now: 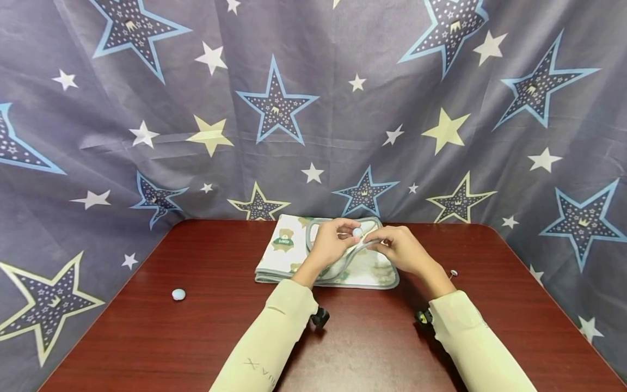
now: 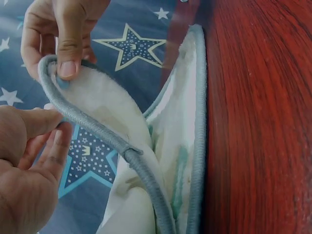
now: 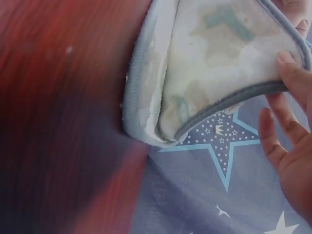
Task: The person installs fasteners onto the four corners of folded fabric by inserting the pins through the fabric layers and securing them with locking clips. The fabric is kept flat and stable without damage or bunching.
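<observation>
Left grip (image 1: 330, 239) pinches one cap (image 1: 357, 232), right grip (image 1: 403, 249) one cloth (image 1: 367, 272); another cap (image 1: 178, 294), one pin (image 1: 453, 273) lie apart

Room between blanket (image 1: 362, 270) and knob (image 1: 178, 294)

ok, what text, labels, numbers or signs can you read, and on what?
"LOVE", last letter unclear: on the bear printed on the cloth.
"X", then letters too blurred to read: left sleeve.
White tag at the cloth's edge, right wrist view: lettering too small and blurred.
Crown sign, no words: on the curtain's larger stars.
No numbers readable.
</observation>
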The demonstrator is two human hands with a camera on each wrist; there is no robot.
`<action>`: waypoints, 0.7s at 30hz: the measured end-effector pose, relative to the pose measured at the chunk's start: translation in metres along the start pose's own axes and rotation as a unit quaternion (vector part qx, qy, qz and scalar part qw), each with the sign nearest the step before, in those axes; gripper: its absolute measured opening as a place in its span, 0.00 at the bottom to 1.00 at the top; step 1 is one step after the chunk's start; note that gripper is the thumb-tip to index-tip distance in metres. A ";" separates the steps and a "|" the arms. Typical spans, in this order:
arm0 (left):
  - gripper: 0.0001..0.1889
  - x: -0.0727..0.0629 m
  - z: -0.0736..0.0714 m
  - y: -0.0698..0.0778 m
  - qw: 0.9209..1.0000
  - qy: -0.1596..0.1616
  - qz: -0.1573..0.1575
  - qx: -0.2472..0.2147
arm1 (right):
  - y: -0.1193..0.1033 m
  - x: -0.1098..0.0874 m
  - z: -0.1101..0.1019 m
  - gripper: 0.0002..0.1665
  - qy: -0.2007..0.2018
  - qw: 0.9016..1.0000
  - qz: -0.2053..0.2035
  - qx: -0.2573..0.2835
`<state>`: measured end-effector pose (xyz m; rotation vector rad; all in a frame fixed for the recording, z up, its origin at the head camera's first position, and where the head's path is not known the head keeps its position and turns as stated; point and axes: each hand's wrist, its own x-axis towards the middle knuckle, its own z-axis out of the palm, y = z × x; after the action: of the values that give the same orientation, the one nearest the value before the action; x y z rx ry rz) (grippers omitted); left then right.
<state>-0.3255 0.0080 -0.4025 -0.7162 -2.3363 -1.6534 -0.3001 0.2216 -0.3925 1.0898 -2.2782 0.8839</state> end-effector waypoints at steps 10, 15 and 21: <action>0.15 0.002 0.002 0.001 1.000 0.000 0.011 -0.008 | 0.000 0.001 -0.001 0.13 -0.014 1.000 -0.006 0.003; 0.15 0.002 0.001 -0.001 1.000 -0.006 0.018 -0.008 | 0.000 0.001 -0.003 0.12 -0.025 1.000 -0.003 0.015; 0.15 0.002 0.000 0.000 0.999 -0.032 0.033 0.005 | 0.000 0.001 -0.003 0.12 -0.023 1.000 0.001 0.014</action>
<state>-0.3271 0.0088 -0.4018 -0.8482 -2.3349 -1.6140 -0.2997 0.2231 -0.3901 1.1302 -2.3113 0.9037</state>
